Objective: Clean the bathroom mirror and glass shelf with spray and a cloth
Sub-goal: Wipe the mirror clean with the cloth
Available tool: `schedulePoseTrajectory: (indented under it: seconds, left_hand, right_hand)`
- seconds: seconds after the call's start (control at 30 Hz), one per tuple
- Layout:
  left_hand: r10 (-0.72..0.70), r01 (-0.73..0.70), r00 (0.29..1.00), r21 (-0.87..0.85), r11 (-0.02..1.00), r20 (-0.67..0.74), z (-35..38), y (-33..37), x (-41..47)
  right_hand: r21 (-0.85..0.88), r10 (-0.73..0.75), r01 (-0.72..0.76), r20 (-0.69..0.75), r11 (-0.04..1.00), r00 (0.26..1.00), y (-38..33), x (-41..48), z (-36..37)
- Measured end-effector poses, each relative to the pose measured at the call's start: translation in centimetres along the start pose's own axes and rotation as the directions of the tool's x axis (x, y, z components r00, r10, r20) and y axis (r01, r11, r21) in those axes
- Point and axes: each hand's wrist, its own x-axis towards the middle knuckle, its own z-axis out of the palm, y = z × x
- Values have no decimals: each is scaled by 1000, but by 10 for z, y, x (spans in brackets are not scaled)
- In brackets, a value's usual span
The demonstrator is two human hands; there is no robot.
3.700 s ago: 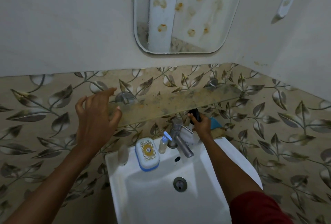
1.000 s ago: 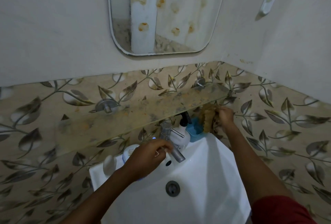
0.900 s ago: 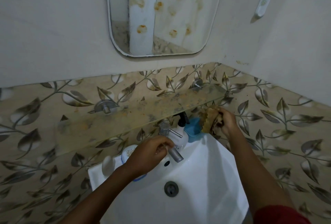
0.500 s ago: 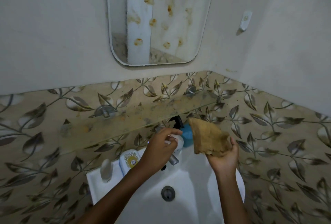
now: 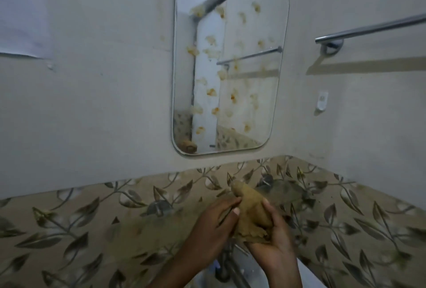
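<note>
- One band of leaf-patterned tiles (image 5: 92,230) runs along the lower wall.
- One mirror (image 5: 230,61), tall with rounded corners, hangs above the tiles. Many brownish spots dot its glass.
- One glass shelf (image 5: 291,192), grimy and blurred, is fixed to the tiles below the mirror on two round metal brackets (image 5: 159,208).
- One towel rail (image 5: 373,27) is mounted on the right-hand wall and shows again as a reflection in the mirror.
- Two hands meet in front of the shelf. The left hand (image 5: 214,230) pinches the cloth's left side between thumb and fingers. The right hand (image 5: 275,244) cups its bunched lower end, fingers curled round it.
- One tan cloth (image 5: 251,212), crumpled, is held between both hands. Its long axis slants from the right palm up and leftward, and its narrow tip points toward the mirror's bottom edge.
- One tap (image 5: 227,268) shows below the hands, mostly hidden.
</note>
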Motion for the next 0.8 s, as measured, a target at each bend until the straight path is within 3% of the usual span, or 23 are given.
schedulePoseTrajectory:
  seconds: [0.13, 0.23, 0.37, 0.47, 0.53, 0.63, 0.8]
  left_hand:
    - [96, -100, 995, 324, 941, 28, -47, 7, 22]
    - [193, -132, 980, 563, 816, -49, -94, 24, 49]
    - [576, -126, 805, 907, 401, -143, -166, 59, 96]
    - [619, -28, 783, 990, 142, -67, -210, 73, 122]
    - [603, -18, 798, 1000, -10, 20, -230, 75, 134]
    - [560, -15, 817, 975, -222, 140, -243, 71, 147]
    - [589, 36, 787, 940, -339, 182, -244, 59, 156]
  right_hand:
    - [-120, 115, -118, -33, 986, 993, 6, 13, 28]
    - [-158, 6, -25, -120, 987, 993, 1, 23, 47]
    - [-277, -238, 199, -114, 940, 965, 5, 38, 71]
    - [-421, -477, 390, -120, 819, 871, 10, 52, 82]
    - [-572, -659, 509, -75, 643, 748, 17, 58, 92]
    - [-759, -845, 600, 129, 252, 518, 32, 72, 107]
    - [-730, -825, 608, 526, -312, 208, 57, 111, 134]
